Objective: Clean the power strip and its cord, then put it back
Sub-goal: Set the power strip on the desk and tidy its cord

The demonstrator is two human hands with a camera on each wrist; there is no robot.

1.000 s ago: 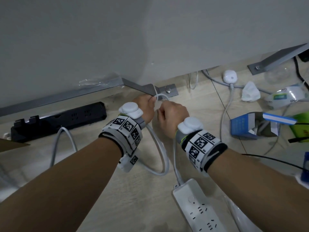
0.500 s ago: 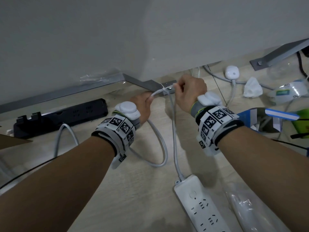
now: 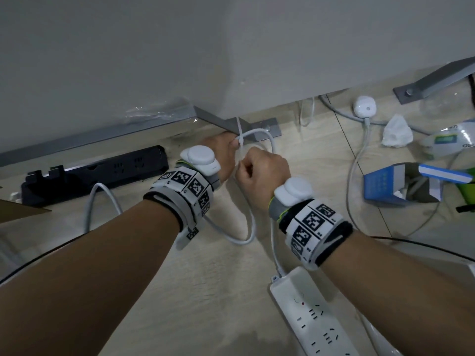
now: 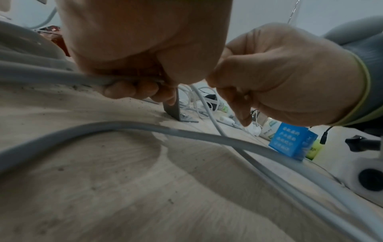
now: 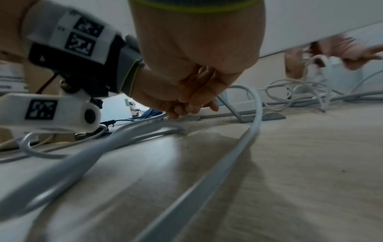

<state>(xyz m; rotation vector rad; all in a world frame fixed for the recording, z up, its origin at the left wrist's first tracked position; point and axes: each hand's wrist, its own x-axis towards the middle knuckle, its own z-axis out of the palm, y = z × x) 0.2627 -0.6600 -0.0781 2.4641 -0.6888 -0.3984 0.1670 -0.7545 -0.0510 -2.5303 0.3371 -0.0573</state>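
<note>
The white power strip lies on the wood floor at the bottom right. Its white cord rises from the strip, passes behind my right wrist and arcs over into a loop by the desk's foot. My left hand grips the cord where a thin white cable tie wraps it. My right hand is just right of it, fingers curled, pinching what looks like the tie's thin strap. In the right wrist view the curled right fingers hide what they hold.
A black power strip with a grey cable lies left along the desk panel. A metal bracket is bolted just behind the hands. At right are a white plug, crumpled tissue, a blue carton and loose cables.
My right hand, which had pulled the cord up and to the right, has come back down beside the left hand. The cord now arcs in a loop behind both hands.
</note>
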